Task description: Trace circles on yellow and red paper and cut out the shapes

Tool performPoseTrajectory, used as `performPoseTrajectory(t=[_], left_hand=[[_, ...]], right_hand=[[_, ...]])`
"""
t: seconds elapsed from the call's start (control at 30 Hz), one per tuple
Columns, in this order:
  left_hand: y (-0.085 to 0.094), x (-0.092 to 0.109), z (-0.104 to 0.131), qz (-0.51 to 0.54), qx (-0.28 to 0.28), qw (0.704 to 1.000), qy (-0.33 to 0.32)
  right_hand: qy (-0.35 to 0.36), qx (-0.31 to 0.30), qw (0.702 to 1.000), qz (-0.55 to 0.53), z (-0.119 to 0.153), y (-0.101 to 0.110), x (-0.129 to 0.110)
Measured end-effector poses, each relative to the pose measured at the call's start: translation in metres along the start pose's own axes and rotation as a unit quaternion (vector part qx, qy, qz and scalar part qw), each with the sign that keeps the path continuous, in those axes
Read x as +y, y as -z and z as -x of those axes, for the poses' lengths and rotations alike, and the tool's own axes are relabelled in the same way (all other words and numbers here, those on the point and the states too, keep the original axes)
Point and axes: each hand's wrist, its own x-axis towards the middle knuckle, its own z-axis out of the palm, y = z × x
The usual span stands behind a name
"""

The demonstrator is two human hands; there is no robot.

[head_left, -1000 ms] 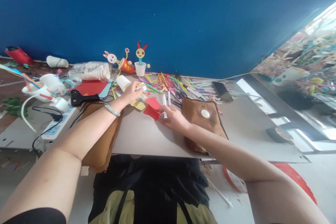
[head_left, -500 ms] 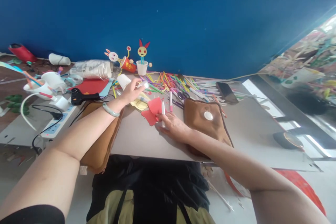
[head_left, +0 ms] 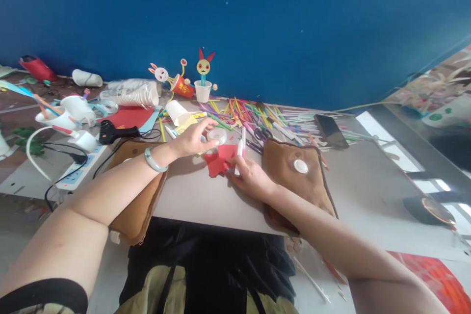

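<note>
Between the thumb and fingertips of my left hand (head_left: 193, 138) is a small round translucent roll of tape (head_left: 218, 135), held just behind the red paper. My right hand (head_left: 252, 176) grips a white marker (head_left: 240, 149), which stands nearly upright between thumb and fingers. Its fingertips also touch the edge of a cut piece of red paper (head_left: 217, 163) on the table. Behind my left hand, a white paper cup (head_left: 178, 113) lies tipped over beside yellow paper (head_left: 187, 125).
Brown cushions (head_left: 300, 186) flank the work area. Scissors (head_left: 263, 134), a phone (head_left: 331, 131) and many coloured sticks lie at the back. Left are a glue gun (head_left: 114, 132), a power strip (head_left: 79, 169) and stacked cups (head_left: 140, 93). A rabbit-faced cup figure (head_left: 202, 89) stands by the wall.
My left hand has come down and toward the red paper, and the roll has turned flatter. My right hand keeps the marker and stays by the red paper. The view has shifted slightly.
</note>
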Motion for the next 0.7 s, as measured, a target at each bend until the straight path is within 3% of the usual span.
performPoseTrajectory(t=[0.2, 0.4, 0.7], left_hand=[[-0.01, 0.014, 0.006, 0.008, -0.055, 0.998, 0.012], [-0.011, 0.013, 0.008, -0.028, -0.079, 0.996, -0.017], [-0.012, 0.014, 0.011, -0.091, -0.165, 0.981, -0.056]], right_hand=[[0.033, 0.038, 0.999, 0.014, 0.007, -0.004, -0.004], [0.01, 0.034, 0.999, 0.01, 0.009, -0.003, 0.002], [-0.007, 0.028, 0.999, 0.02, 0.008, -0.004, 0.0]])
